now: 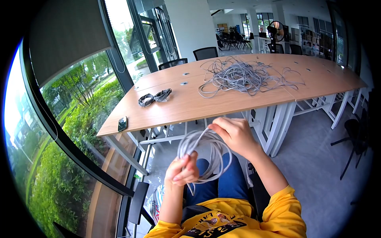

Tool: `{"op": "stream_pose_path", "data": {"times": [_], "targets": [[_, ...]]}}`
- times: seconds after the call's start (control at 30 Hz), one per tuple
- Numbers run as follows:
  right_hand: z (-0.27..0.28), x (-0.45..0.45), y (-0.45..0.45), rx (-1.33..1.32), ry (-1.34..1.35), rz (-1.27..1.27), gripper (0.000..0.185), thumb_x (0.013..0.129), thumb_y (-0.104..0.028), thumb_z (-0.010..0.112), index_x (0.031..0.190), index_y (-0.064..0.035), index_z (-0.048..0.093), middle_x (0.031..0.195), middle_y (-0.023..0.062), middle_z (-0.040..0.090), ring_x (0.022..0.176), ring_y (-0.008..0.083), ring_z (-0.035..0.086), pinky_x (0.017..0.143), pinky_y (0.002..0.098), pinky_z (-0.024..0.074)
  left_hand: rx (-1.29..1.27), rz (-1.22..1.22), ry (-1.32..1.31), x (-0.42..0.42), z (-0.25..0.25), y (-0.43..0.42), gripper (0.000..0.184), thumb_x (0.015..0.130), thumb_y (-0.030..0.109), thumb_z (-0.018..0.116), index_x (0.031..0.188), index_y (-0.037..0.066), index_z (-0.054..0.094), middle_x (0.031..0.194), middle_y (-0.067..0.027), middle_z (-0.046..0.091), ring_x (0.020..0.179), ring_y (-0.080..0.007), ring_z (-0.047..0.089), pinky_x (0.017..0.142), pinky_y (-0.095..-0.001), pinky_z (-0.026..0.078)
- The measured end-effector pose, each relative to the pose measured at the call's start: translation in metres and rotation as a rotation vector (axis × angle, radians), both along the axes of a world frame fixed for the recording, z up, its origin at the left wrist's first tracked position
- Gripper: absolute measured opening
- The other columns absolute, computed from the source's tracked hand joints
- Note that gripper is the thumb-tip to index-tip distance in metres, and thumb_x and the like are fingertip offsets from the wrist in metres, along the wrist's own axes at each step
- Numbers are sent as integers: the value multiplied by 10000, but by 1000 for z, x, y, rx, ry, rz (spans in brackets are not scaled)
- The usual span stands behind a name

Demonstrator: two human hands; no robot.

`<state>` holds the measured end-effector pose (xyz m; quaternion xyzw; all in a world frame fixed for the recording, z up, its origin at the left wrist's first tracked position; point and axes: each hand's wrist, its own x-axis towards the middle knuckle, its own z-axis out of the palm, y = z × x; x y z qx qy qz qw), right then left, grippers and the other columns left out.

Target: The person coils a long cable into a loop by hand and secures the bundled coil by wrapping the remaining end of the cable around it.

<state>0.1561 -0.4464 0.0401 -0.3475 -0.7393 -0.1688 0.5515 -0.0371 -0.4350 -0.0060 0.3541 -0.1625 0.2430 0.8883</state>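
A coil of grey cable [216,156] hangs in loops above my lap, in front of the table edge. My left hand [182,169] is closed around the loops at their left side. At the upper right of the coil, my right hand [234,134] pinches a strand of the same cable between thumb and fingers. On the table [174,113] lies a large tangled heap of grey cable [242,76]. Two small coiled bundles, one dark [147,100] and one grey [162,95], lie side by side on the table's left part.
A phone [122,123] lies at the table's left corner. Black chairs [205,53] stand behind the table, and another [355,133] is at the right. A fan [276,32] stands at the back. Tall windows [79,99] run along the left.
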Motion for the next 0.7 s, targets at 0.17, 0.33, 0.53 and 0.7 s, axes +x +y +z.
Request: {"op": "stream_pose_path", "data": {"times": [0.17,0.33,0.53,0.7], "targets": [[-23,-4,-3,-469,103,206,201,820,-175,550,754,15,543,560,109,494,488,218,514,474,283,391,142,-35,-151,-1,8,1,359,931,310,257,727,51,401,336,70,338,227,-23,218,271,-178,158],[-24,-12,-6,-407,61,147,226,868,-208,480,877,11,536,727,116,515,624,163,546,579,279,415,139,-86,-230,4,5,-3,379,927,341,255,729,54,405,349,77,352,238,-16,260,273,-169,173],[-33,-35,-6,-753,651,609,417,924,-343,297,1081,21,426,949,145,538,767,180,597,708,258,457,275,-74,-256,5,2,3,391,912,385,271,741,58,403,356,81,368,244,-15,289,277,-158,184],[-20,-39,-18,-924,844,726,482,902,-404,331,883,49,495,553,60,522,445,104,530,429,206,417,253,-142,-319,8,-4,8,376,901,396,310,745,67,402,360,86,378,243,-9,286,279,-153,186]]}}
